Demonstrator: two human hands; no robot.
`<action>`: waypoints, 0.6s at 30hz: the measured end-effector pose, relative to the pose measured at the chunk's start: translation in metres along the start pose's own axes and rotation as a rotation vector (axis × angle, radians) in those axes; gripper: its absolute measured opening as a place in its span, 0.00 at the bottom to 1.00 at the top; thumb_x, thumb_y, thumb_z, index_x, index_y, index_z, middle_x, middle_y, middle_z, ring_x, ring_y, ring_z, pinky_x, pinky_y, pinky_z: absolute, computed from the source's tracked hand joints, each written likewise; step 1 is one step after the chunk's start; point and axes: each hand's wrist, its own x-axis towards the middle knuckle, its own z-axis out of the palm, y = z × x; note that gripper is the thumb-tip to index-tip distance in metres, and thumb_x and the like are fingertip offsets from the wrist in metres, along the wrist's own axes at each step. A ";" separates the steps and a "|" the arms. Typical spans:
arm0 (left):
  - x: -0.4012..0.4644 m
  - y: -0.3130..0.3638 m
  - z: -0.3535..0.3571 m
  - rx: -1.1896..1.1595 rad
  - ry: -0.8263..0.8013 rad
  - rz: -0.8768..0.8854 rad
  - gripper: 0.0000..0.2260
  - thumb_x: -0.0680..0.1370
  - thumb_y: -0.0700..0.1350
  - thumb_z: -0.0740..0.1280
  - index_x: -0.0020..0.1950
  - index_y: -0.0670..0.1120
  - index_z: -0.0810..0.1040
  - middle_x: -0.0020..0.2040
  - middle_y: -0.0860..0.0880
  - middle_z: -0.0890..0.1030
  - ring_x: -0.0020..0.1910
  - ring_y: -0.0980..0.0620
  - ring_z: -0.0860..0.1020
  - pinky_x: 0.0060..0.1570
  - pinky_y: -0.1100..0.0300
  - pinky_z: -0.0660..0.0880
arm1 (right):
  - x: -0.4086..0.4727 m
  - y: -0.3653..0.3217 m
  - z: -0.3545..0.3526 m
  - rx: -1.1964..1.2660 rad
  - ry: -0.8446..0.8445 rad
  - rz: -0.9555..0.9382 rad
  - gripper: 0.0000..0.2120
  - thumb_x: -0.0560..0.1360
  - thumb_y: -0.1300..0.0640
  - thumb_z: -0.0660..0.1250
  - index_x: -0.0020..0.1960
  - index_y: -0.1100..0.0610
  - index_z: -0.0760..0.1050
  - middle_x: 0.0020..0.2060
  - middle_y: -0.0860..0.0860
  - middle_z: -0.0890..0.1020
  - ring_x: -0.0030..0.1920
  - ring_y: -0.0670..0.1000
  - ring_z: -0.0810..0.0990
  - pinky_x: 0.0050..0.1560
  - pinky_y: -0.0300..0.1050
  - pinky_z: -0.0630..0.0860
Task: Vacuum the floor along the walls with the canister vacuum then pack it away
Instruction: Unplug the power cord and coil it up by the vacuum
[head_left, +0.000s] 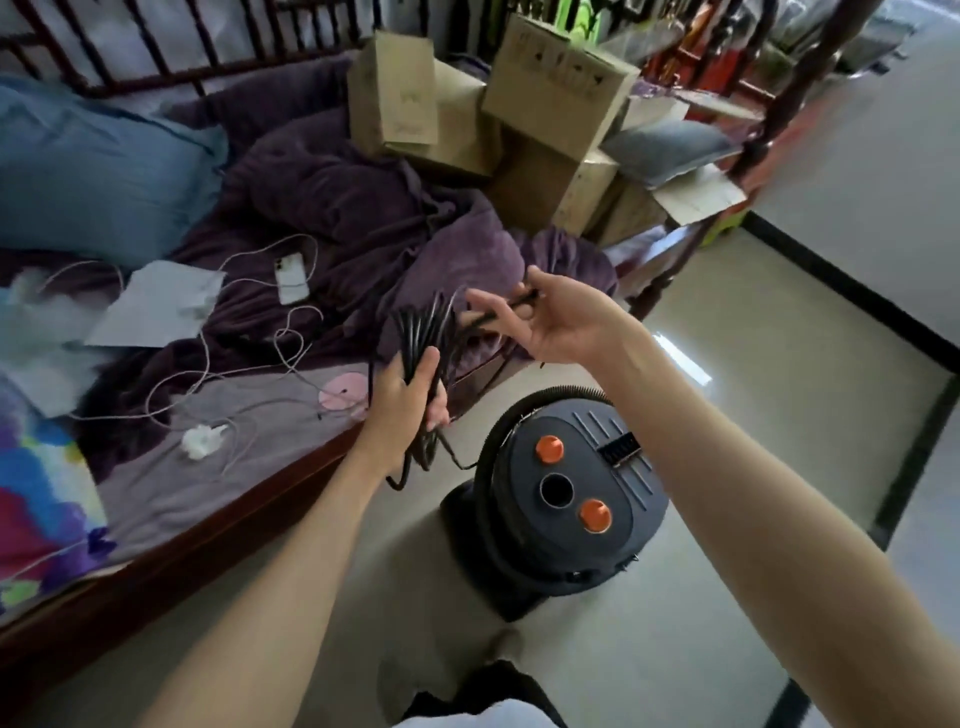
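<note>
The dark canister vacuum (566, 499) stands on the pale floor beside the bed, with two orange knobs and a round hole on its lid and a ribbed black hose (566, 391) curving behind it. My left hand (408, 402) grips a bundle of looped black power cord (423, 332) above the bed's edge. One strand of the cord runs down to the vacuum. My right hand (558, 322) is raised to the right of the bundle and holds the cord's free stretch across its fingers.
A wooden bed (218, 525) fills the left, piled with a purple blanket (343, 208), a blue pillow (88, 171), a phone (291, 278) on a white cable and papers. Cardboard boxes (519, 119) are stacked at its foot. A black strip (852, 296) borders the floor at right.
</note>
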 end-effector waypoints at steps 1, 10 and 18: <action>0.004 0.000 0.003 0.014 -0.011 -0.033 0.11 0.83 0.47 0.56 0.42 0.45 0.67 0.22 0.51 0.63 0.19 0.55 0.61 0.23 0.62 0.65 | -0.003 -0.006 -0.006 -0.026 0.045 -0.036 0.25 0.83 0.45 0.55 0.39 0.65 0.69 0.50 0.71 0.80 0.35 0.62 0.85 0.26 0.45 0.80; 0.056 0.017 0.060 0.524 -0.195 -0.010 0.18 0.72 0.64 0.61 0.38 0.49 0.70 0.23 0.57 0.68 0.20 0.57 0.65 0.22 0.65 0.66 | -0.004 -0.018 -0.111 -0.628 0.520 -0.337 0.20 0.82 0.50 0.60 0.60 0.69 0.74 0.49 0.61 0.83 0.46 0.58 0.83 0.51 0.49 0.81; 0.095 -0.052 0.188 1.167 -0.520 0.291 0.22 0.82 0.51 0.56 0.71 0.39 0.63 0.59 0.37 0.77 0.58 0.38 0.76 0.51 0.49 0.71 | -0.003 -0.049 -0.238 -0.534 0.640 -0.496 0.22 0.84 0.47 0.50 0.70 0.59 0.67 0.65 0.56 0.75 0.59 0.52 0.75 0.67 0.53 0.71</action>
